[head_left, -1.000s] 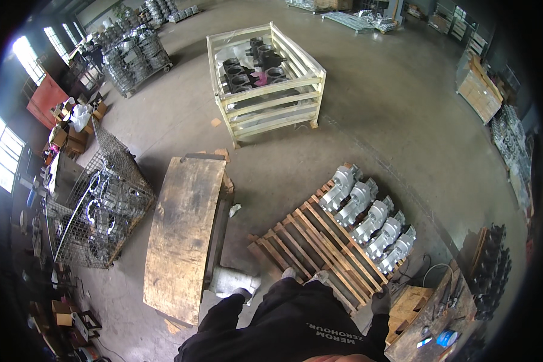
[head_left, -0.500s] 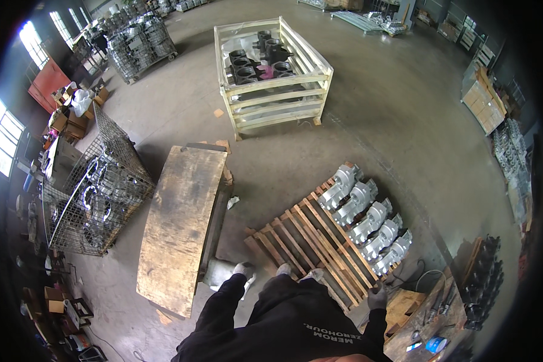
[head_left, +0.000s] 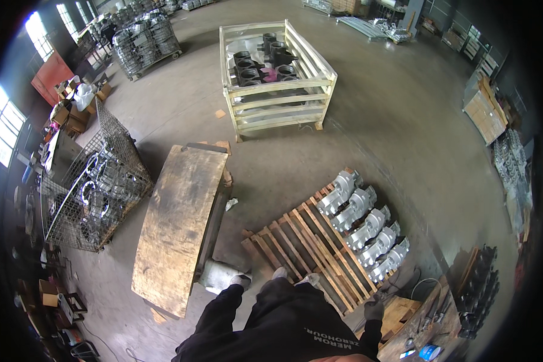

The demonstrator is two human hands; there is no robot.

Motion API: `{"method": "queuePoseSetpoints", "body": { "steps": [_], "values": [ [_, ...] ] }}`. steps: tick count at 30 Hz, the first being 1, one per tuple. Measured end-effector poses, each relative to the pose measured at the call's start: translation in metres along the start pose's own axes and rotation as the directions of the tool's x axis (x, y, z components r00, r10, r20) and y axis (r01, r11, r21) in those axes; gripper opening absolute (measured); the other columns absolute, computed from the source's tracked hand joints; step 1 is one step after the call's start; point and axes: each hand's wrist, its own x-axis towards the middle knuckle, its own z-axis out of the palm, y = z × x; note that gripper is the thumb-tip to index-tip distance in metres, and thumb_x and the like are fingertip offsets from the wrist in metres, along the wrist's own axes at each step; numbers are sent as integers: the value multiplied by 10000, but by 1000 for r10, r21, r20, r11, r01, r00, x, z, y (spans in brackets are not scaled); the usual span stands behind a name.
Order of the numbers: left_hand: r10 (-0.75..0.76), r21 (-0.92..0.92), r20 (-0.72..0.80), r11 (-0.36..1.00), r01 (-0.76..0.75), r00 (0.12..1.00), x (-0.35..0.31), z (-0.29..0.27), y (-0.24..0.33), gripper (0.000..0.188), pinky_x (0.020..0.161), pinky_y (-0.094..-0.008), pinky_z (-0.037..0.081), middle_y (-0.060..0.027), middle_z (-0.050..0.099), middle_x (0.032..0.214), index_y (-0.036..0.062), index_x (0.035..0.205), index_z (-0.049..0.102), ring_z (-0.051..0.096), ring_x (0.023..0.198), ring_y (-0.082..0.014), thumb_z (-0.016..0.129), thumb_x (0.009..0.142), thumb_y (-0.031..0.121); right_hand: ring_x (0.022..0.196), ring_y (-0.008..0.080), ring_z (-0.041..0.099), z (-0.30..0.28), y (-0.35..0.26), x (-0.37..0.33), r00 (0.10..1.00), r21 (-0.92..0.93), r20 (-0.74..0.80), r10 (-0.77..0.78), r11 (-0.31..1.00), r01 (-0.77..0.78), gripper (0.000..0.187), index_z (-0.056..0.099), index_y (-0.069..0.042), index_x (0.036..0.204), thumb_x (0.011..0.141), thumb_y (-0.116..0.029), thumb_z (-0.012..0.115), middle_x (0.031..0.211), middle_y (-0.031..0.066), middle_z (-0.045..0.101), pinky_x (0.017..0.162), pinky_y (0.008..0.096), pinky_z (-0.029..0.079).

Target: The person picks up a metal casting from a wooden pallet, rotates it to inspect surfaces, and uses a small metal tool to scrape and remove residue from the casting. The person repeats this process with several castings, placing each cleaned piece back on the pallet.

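Note:
My left hand (head_left: 241,281), in a pale grey glove, is closed at the right end of a silvery grey metal casting (head_left: 219,276). The casting is beside the near right corner of a worn wooden-topped table (head_left: 175,220); its lower side is partly hidden by my arm. At the near right edge of a slatted wooden pallet (head_left: 295,238), my right hand (head_left: 374,309), in a darker grey glove, looks curled; a small dark shape shows at its top, too small to name. Several silver castings (head_left: 365,226) lie in a row along the pallet's right side.
A pale slatted crate (head_left: 277,114) with black cast parts (head_left: 274,54) stands ahead. To the left is a wire-mesh bin (head_left: 130,145) of shiny metal parts. A cluttered wooden bench (head_left: 398,341) with a blue tin (head_left: 429,352) is at lower right, black parts (head_left: 479,289) beyond it.
My left hand has shifted slightly down and left, and the grey casting beside it has turned a little. The right hand has moved slightly down and left. The whole view has tilted a little.

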Motion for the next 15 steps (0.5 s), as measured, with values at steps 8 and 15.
{"method": "queuePoseSetpoints", "body": {
  "steps": [8,15],
  "values": [
    [-294,-407,-159,889,209,942,39,45,-5,424,805,-429,563,-178,733,1039,117,1212,699,715,951,-333,467,903,289,733,257,668,-23,-35,1,984,17,-17,-175,984,175,529,579,75,1261,751,-42,655,736,143,654,704,359,523],
    [-176,-251,-174,959,129,969,10,36,8,323,771,-475,576,-207,726,1009,81,1086,728,720,932,-361,503,915,238,780,286,678,-20,-37,10,977,0,-37,-211,977,211,544,573,92,1272,750,-45,639,770,167,666,744,383,530]
  ]
}}
